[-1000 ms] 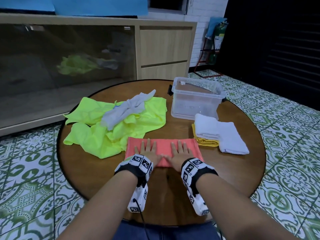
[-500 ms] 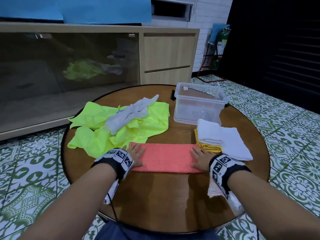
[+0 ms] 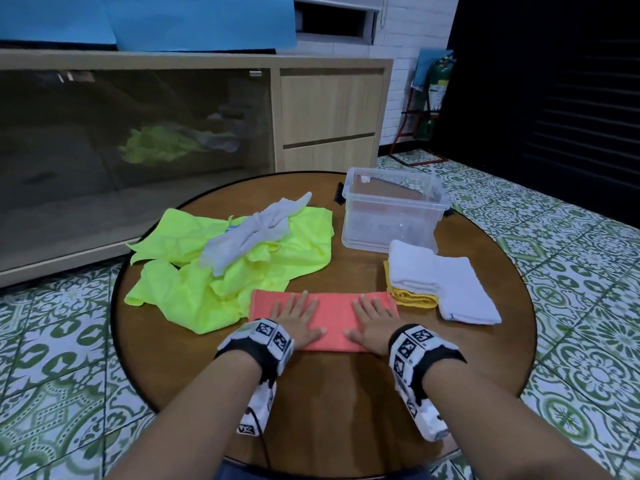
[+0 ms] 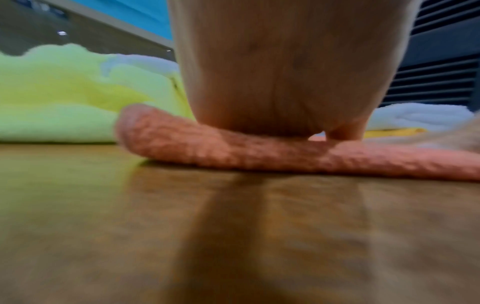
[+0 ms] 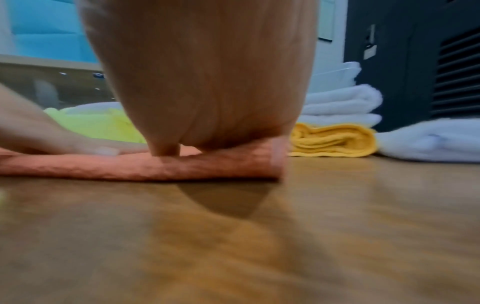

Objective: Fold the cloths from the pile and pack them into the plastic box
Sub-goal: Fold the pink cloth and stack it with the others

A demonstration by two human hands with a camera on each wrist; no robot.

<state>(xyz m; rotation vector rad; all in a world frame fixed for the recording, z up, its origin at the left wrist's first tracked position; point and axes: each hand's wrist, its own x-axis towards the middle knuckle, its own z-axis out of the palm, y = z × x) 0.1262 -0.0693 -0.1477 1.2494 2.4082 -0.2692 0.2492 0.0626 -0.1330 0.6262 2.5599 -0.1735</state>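
The pink cloth [image 3: 323, 318] lies flat in the lower middle of the head view, and its long side runs from left to right across the table [image 3: 346, 393]. Both hands lie on top of it with fingers straight and flat, holding nothing. The left hand [image 3: 298, 322] presses near the left end and the right hand [image 3: 372, 323] presses near the right end, fingertips pointing up the frame. So each hand is close to its own end, and the next fold likely brings one end over to the other. The plastic box [image 3: 393, 213] waits up and right of the cloth, with nothing clearly inside it.
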